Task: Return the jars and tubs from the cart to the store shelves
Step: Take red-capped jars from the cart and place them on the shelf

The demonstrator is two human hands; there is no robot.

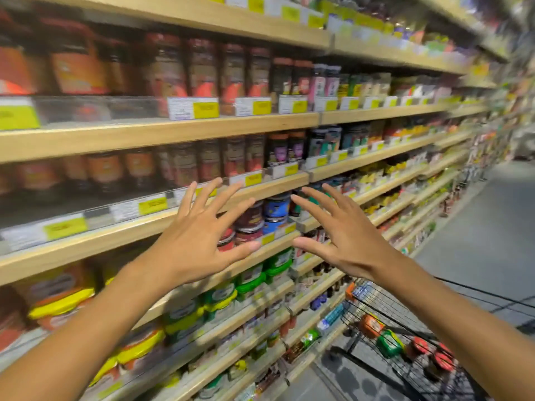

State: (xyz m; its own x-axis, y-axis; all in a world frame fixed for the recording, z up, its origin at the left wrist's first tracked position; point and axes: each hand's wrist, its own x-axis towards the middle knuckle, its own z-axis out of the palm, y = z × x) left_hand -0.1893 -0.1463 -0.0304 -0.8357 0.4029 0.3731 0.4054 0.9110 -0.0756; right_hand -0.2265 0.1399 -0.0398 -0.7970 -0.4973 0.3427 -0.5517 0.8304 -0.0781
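I see the store shelves (162,134) filling the left, the wire cart (405,337) lower right with tubs (389,342) inside. My left hand (199,235) and right hand (347,235) hover empty, fingers spread, before stacked jars (250,218).

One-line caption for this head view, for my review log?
Both open hands, left and right, reach toward stacked tubs on the shelf; cart waits lower right.

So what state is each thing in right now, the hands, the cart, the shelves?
Left hand: open, fingers spread, holding nothing.
Right hand: open, fingers spread, holding nothing.
Cart: still holds several tubs.
Shelves: stocked with upright jars.
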